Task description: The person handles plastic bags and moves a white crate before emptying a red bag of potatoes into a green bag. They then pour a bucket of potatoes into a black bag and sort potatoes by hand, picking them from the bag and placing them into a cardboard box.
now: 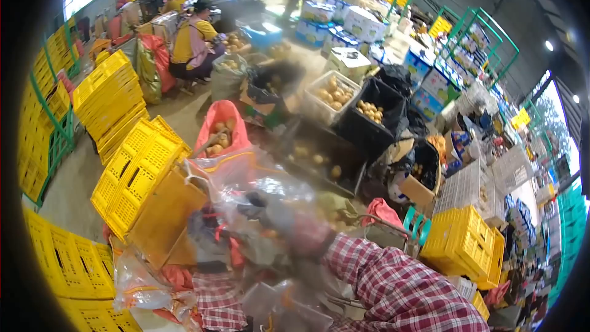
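One motion-blurred right hand [307, 233] reaches beside a crumpled clear plastic bag [236, 172] that could snag its red-and-white plaid sleeve [399, 276], neither hand's grip discernible.

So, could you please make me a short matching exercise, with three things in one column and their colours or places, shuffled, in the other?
1. Sleeve at lower right
2. Sack just beyond the clear plastic
3. White crate of round produce

A. Plain pinkish red
B. Beside the black-lined container
C. Red-and-white checked

Right pairs: 1-C; 2-A, the sack by the clear plastic; 3-B, the white crate by the black-lined container.
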The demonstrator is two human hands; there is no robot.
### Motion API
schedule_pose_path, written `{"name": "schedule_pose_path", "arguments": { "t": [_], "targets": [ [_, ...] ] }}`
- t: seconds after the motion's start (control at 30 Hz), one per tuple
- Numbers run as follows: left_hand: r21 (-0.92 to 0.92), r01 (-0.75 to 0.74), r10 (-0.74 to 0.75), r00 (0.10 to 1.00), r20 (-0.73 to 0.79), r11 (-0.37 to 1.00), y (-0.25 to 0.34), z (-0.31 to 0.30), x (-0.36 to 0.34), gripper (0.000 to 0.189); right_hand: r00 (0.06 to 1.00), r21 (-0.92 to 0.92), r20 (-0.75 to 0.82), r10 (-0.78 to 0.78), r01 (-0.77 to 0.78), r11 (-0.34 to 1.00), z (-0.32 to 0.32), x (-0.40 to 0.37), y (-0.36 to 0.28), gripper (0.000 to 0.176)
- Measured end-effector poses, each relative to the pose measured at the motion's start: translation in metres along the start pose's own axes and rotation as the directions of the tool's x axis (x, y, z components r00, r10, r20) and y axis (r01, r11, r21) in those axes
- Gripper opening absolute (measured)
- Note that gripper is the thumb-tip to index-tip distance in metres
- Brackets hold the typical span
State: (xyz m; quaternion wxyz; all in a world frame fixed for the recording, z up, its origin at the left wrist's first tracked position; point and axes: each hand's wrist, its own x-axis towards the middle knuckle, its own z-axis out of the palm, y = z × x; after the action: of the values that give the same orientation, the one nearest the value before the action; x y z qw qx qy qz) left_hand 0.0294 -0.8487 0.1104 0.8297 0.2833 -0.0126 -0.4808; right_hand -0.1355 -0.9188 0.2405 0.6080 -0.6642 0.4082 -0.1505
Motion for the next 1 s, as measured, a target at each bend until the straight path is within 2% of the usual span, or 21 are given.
{"name": "schedule_pose_path", "arguments": {
  "t": [0.07, 0.13, 0.17, 0.2, 0.23, 0.27, 0.33, 0.37, 0.4, 0.5, 0.57, 0.6, 0.63, 0.7, 0.73, 0.77, 0.8, 0.83, 0.87, 0.93, 1.0],
  "targets": [
    [-0.061, 0.212, -0.199, 0.965, 0.171, 0.975, -0.001, -0.012, 0.004, 0.025, 0.994, -0.007, 0.098, 0.054, -0.054, 0.999, -0.013, 0.001, 0.008, 0.043],
    [0.014, 0.322, -0.314, 0.913, 0.261, 0.947, 0.0, -0.047, 0.019, 0.041, 0.974, 0.33, 0.204, 0.099, -0.163, 0.93, -0.016, 0.016, 0.03, 0.045],
    [0.116, 0.329, -0.348, 0.901, 0.26, 0.937, -0.005, -0.07, 0.029, 0.051, 0.955, 0.636, 0.273, 0.116, -0.27, 0.723, -0.012, 0.026, 0.055, 0.046],
    [0.265, 0.346, -0.378, 0.922, 0.079, 0.9, 0.001, -0.042, 0.008, 0.054, 0.936, 0.844, 0.338, 0.102, -0.349, 0.408, -0.006, 0.035, 0.084, 0.047],
    [0.403, 0.382, -0.376, 0.921, -0.097, 0.832, 0.0, -0.025, -0.001, 0.058, 0.946, 0.84, 0.32, 0.052, -0.309, 0.447, 0.001, 0.038, 0.105, 0.044],
    [0.431, 0.45, -0.452, 0.886, -0.103, 0.782, -0.007, -0.03, -0.004, 0.065, 0.959, 0.788, 0.284, -0.002, -0.233, 0.57, 0.012, 0.04, 0.127, 0.041],
    [0.421, 0.407, -0.468, 0.882, 0.05, 0.811, -0.039, -0.071, 0.002, 0.045, 0.964, 0.694, 0.246, -0.105, -0.1, 0.713, 0.037, 0.042, 0.164, 0.036],
    [0.495, 0.256, -0.364, 0.922, 0.134, 0.83, -0.041, -0.052, -0.022, 0.037, 0.962, 0.668, 0.25, -0.107, -0.092, 0.738, 0.046, 0.038, 0.17, 0.033],
    [0.51, 0.224, -0.342, 0.928, 0.148, 0.83, -0.037, -0.051, -0.026, 0.031, 0.957, 0.619, 0.274, -0.092, -0.102, 0.778, 0.051, 0.033, 0.176, 0.031],
    [0.563, 0.075, -0.216, 0.958, 0.188, 0.823, -0.023, -0.07, -0.03, 0.017, 0.909, 0.66, 0.385, 0.161, -0.394, 0.639, 0.037, 0.0, 0.112, 0.034],
    [0.617, -0.076, -0.087, 0.969, 0.231, 0.783, -0.021, -0.091, -0.027, 0.012, 0.962, 0.334, 0.264, 0.074, -0.163, 0.928, 0.033, 0.004, 0.115, 0.042],
    [0.42, -0.007, -0.036, 0.995, 0.096, 0.907, -0.033, -0.108, -0.02, 0.008, 0.981, 0.163, 0.193, 0.029, -0.062, 0.985, 0.034, 0.015, 0.126, 0.046],
    [0.398, 0.102, -0.151, 0.984, 0.094, 0.912, -0.027, -0.109, -0.018, 0.007, 0.992, -0.018, 0.122, -0.015, 0.017, 1.0, 0.034, 0.025, 0.137, 0.05],
    [0.353, 0.32, -0.371, 0.925, 0.085, 0.879, -0.011, -0.104, -0.017, 0.007, 0.951, 0.084, 0.096, 0.295, -0.303, 0.949, 0.021, 0.034, 0.09, 0.051],
    [-0.042, 0.765, -0.702, 0.611, 0.366, 0.643, -0.005, -0.097, -0.012, 0.006, 0.969, 0.011, 0.169, 0.18, -0.184, 0.983, 0.019, 0.037, 0.086, 0.043],
    [0.243, 0.566, -0.614, 0.753, 0.236, 0.788, -0.012, -0.096, -0.021, 0.007, 0.966, -0.06, 0.193, 0.175, -0.166, 0.984, 0.022, 0.04, 0.088, 0.04],
    [0.561, 0.368, -0.498, 0.862, 0.094, 0.742, -0.02, -0.095, -0.029, 0.012, 0.962, -0.132, 0.214, 0.169, -0.143, 0.981, 0.024, 0.047, 0.093, 0.037],
    [0.605, 0.296, -0.445, 0.889, 0.108, 0.739, -0.024, -0.089, -0.034, 0.018, 0.958, -0.203, 0.233, 0.164, -0.117, 0.972, 0.026, 0.054, 0.098, 0.033],
    [0.648, 0.225, -0.39, 0.913, 0.122, 0.728, -0.026, -0.078, -0.039, 0.024, 0.983, -0.028, 0.095, 0.156, -0.154, 0.988, 0.033, 0.059, 0.109, 0.026],
    [0.814, -0.052, -0.239, 0.943, 0.23, 0.578, -0.017, -0.06, -0.046, 0.023, 0.983, 0.112, 0.053, 0.177, -0.181, 0.977, 0.022, 0.076, 0.132, 0.023],
    [0.691, 0.127, -0.24, 0.968, 0.069, 0.711, -0.02, -0.071, -0.037, 0.024, 0.97, 0.137, 0.009, 0.241, -0.24, 0.961, 0.004, 0.075, 0.117, 0.016]
  ]
}}
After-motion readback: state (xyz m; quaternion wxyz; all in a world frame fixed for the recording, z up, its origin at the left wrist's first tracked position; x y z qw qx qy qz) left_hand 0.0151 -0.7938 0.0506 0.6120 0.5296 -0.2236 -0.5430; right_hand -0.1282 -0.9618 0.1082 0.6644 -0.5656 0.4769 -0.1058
